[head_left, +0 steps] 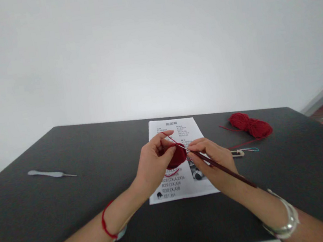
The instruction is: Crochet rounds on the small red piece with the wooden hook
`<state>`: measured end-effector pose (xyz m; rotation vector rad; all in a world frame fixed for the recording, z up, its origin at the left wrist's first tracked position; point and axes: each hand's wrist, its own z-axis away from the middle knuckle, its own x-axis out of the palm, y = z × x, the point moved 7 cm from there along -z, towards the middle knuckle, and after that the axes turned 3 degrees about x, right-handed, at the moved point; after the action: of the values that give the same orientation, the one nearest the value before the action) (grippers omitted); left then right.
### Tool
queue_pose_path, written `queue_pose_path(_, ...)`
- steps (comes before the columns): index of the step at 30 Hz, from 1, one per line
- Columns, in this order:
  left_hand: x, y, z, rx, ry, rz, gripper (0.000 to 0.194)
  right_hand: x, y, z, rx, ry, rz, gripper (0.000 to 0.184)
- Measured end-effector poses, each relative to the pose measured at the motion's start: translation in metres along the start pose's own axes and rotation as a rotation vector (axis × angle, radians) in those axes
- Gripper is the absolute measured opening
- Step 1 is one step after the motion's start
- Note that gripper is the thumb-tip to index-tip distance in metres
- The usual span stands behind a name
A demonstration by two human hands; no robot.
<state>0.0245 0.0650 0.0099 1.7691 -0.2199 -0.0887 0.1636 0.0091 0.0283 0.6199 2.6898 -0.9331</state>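
My left hand [153, 162] pinches a small round red crochet piece [177, 156] above the printed pattern sheet [175, 135], with a red yarn strand looped over its forefinger. My right hand [213, 162] grips a dark red crochet hook [224, 170], its metal tip at the edge of the piece. The hook's handle runs back over my right wrist. The yarn trails toward a red yarn skein [250, 125] lying on the dark table [42, 208] at the right.
A grey-handled second crochet hook [49, 174] lies at the table's left. Small stitch markers or clips [244, 151] rest beside the skein. A white wall rises behind the table; shelving with red items shows at the far right.
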Motion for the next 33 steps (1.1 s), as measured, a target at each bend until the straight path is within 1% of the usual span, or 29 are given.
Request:
queue_pose_path(4, 0.000, -0.002, 0.000, 0.006, 0.005, -0.024, 0.031, 0.001, -0.004, 0.001, -0.061, -0.001, 0.047, 0.015)
queue_pose_path(9, -0.001, 0.001, 0.003, -0.002, 0.048, -0.055, 0.031, 0.009, -0.017, 0.005, -0.286, -0.040, 0.151, 0.018)
queue_pose_path(13, 0.003, -0.002, 0.007, -0.076, 0.019, -0.016, 0.037, 0.013, -0.016, 0.006, -0.328, -0.065, 0.197, 0.017)
queue_pose_path(16, 0.007, -0.007, 0.007, -0.162, -0.038, 0.107, 0.043, 0.010, -0.014, 0.002, -0.337, -0.059, 0.208, 0.016)
queue_pose_path(17, 0.009, -0.011, 0.007, -0.214, -0.060, 0.184, 0.045, 0.009, -0.014, 0.000, -0.353, -0.059, 0.208, 0.016)
queue_pose_path(20, 0.017, -0.025, 0.011, -0.435, -0.130, 0.432, 0.049, 0.008, -0.018, 0.000, -0.457, -0.065, 0.217, 0.015)
queue_pose_path(21, 0.019, -0.028, 0.012, -0.487, -0.137, 0.482, 0.049, 0.009, -0.020, 0.001, -0.486, -0.061, 0.242, 0.015)
queue_pose_path(22, 0.020, -0.029, 0.013, -0.501, -0.128, 0.508, 0.048, 0.010, -0.021, 0.002, -0.496, -0.055, 0.284, 0.015)
queue_pose_path(24, 0.017, -0.027, 0.012, -0.426, -0.079, 0.484, 0.049, 0.015, -0.020, 0.005, -0.458, -0.040, 0.383, 0.014)
queue_pose_path(26, 0.014, -0.020, 0.011, -0.304, -0.043, 0.389, 0.053, 0.017, -0.017, 0.006, -0.363, -0.022, 0.397, 0.014)
queue_pose_path(27, 0.014, -0.017, 0.011, -0.256, -0.040, 0.334, 0.054, 0.017, -0.015, 0.007, -0.306, -0.013, 0.349, 0.014)
queue_pose_path(31, 0.008, -0.010, 0.007, -0.123, -0.032, 0.137, 0.051, 0.007, -0.002, 0.005, -0.087, 0.034, 0.040, 0.012)
queue_pose_path(33, 0.004, -0.006, 0.004, -0.042, -0.029, 0.031, 0.049, 0.003, 0.008, 0.003, 0.029, 0.018, -0.064, 0.010)
